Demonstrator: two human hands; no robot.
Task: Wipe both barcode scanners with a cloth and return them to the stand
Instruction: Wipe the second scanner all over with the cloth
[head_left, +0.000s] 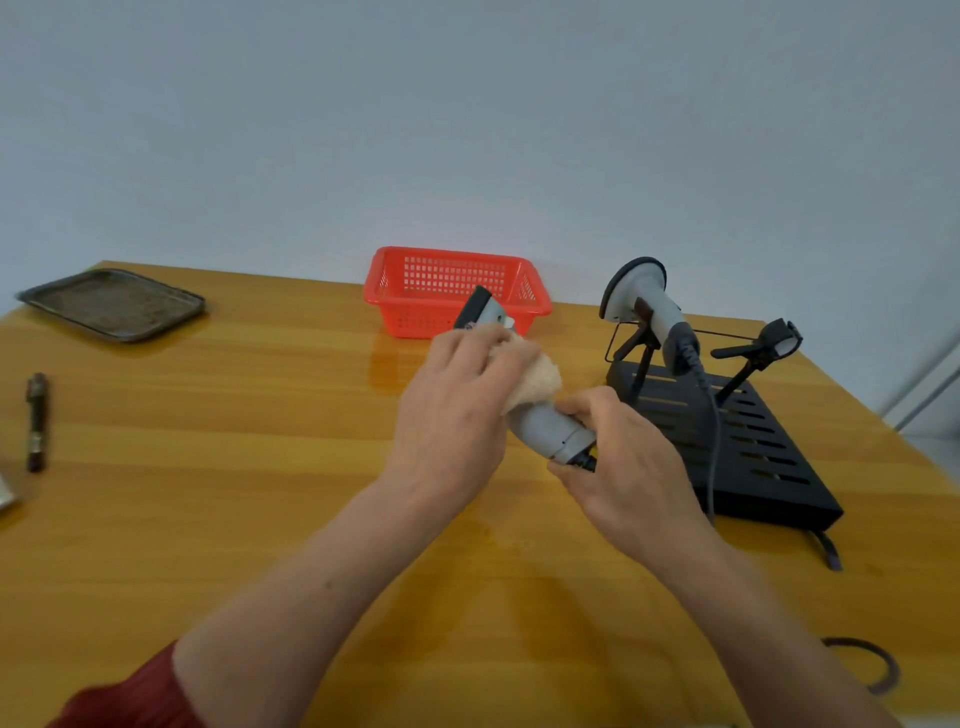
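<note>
The hands meet above the middle of the counter (208, 519), both busy with one barcode scanner. The left hand (457, 400) curls its fingers over a pale, fluffy cloth (537, 382) and presses it against the upper part of the held scanner (545, 428), so the cloth sits bunched between palm and grey casing. The right hand (623, 462) grips the lower end of the scanner's handle, thumb and fingers wrapped round it where a dark cable fitting shows. The scanner is off the counter and tilted, handle toward the person, its dark-edged head pointing away and up, seen in front of the red basket (452, 291).

The second scanner (647, 306) rests in the left cradle of the black stand (753, 447), head up and tilted back, with its grey cable (714, 431) hanging down across the slotted base. The stand's right cradle (774, 343) holds nothing. The stand sits just to the right of the hands, near the counter's right edge.

The red basket stands at the back edge of the counter against the pale wall. A worn metal tray (114, 304) lies at the far left corner, and a dark pen-like object (36, 421) lies near the left edge. A dark loop of cable (878, 670) curves on the counter at the lower right. A red sleeve (130, 696) covers the left upper arm.
</note>
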